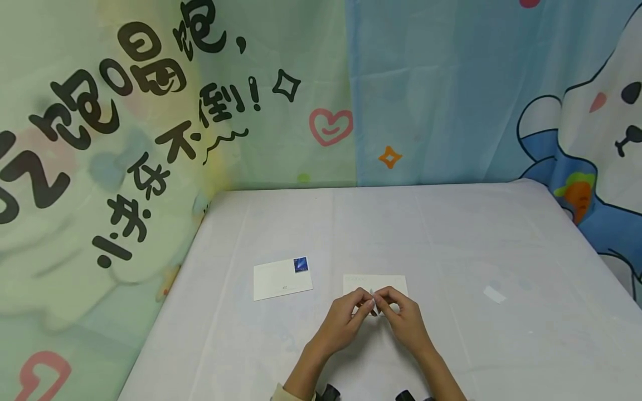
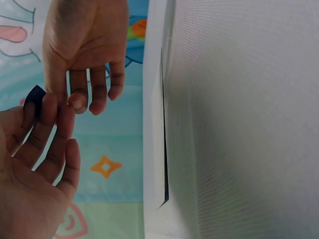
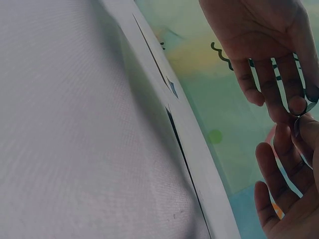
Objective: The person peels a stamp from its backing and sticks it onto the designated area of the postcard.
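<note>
Both hands meet over the table, fingertips together. The left hand (image 1: pixel 342 320) and the right hand (image 1: pixel 405 320) pinch a small postage stamp (image 1: pixel 374 302) between thumbs and fingers. In the left wrist view the stamp (image 2: pixel 35 99) shows a dark blue face and a toothed edge; fingers hide much of it. Under the fingertips lies a white envelope (image 1: pixel 376 280), its near part covered by the hands. To the left lies a second white envelope (image 1: pixel 273 280) with a blue stamp (image 1: pixel 300 264) in its upper right corner.
A small white paper slip (image 1: pixel 495 294) lies on the white-covered table (image 1: pixel 451 239) to the right. Printed curtains (image 1: pixel 421 94) hang behind the table and along its left side.
</note>
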Available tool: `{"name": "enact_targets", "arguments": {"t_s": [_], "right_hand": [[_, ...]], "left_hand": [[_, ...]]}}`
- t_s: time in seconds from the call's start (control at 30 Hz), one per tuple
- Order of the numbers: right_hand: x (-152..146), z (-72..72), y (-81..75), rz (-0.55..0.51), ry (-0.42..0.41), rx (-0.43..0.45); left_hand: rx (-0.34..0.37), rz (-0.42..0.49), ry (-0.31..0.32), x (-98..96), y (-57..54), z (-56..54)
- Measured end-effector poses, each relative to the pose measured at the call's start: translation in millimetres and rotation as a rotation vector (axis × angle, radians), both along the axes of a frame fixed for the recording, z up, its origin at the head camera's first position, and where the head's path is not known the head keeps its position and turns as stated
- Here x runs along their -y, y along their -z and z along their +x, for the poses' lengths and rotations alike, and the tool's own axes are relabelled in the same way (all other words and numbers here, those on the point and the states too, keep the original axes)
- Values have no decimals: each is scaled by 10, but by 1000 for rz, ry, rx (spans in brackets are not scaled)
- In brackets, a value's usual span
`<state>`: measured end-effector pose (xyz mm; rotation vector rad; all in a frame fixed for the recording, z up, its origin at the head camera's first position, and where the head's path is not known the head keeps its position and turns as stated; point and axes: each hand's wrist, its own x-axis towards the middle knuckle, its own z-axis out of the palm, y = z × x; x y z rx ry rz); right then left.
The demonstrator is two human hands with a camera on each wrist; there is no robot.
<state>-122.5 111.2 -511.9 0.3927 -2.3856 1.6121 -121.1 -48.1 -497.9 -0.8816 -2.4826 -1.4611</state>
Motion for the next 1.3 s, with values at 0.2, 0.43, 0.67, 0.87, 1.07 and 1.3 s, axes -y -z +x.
{"name": "enact_targets", "arguments": {"t_s": [0.2,0.43,0.67,0.87,1.07,1.3], "right_hand": [[8,9,-18,7,13,7],[12,4,-1,30,24,-3],[14,-7,28,16,49,-46],[23,-1,-12,-34,78,-67],[24,10,-53,-67,61,-39],[20,58,-75,-48,19,-81]], "left_hand": [[1,-14,-2,-2,2,-4],[5,-21,-6,-2,3,-4],[9,-35,-20,2,-1,0],[17,-40,-29,6,-16,1],[18,-37,-36,24,-30,-1],[22,-23,-58,58,-7,-2]]}}
